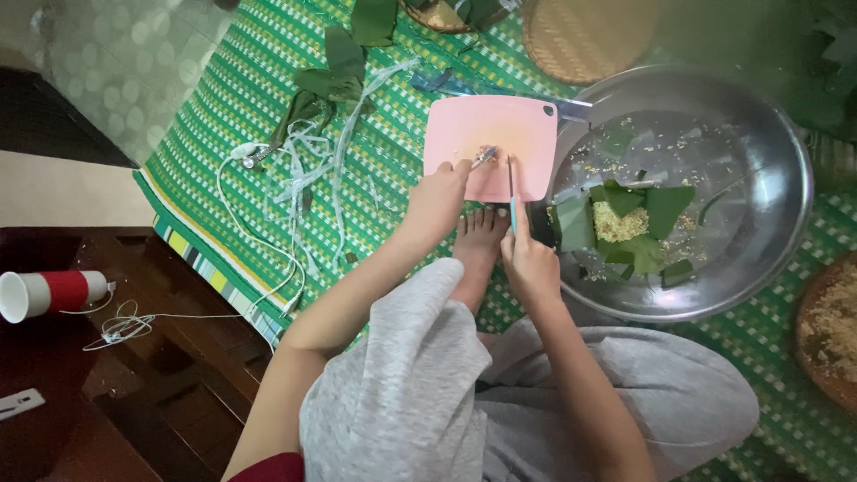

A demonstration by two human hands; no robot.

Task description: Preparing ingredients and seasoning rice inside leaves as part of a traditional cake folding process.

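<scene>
pink plastic cutting board (500, 134), flat with rounded corners and a hanging hole at one end, lies on the green woven floor mat (232, 116) just past the seated person's bare foot (482, 232). on it sits a small greyish piece (485, 156), too small to tell what it is. the left hand (439, 198) presses down at the board's near edge, fingertips closed against that piece to pin it. the right hand (528, 261) is wrapped shut around the handle of a thin teal-handled knife (511, 192), blade pointing away over the board, just beside the pinned piece.

to my eye the step in hand is cutting or trimming that piece on the board. the next stroke calls for a short, controlled pull of the blade while the left fingertips stay tucked clear, since blade and fingers are very near each other.

just right of the board sits a wide round steel basin (759, 178) holding folded green leaves (643, 223) around a mound of pale grain (618, 221). loose whitish strips (312, 170) and more leaves lie on the mat to the left, and a red-and-white cup (45, 293) lies on its side on the dark wooden floor
</scene>
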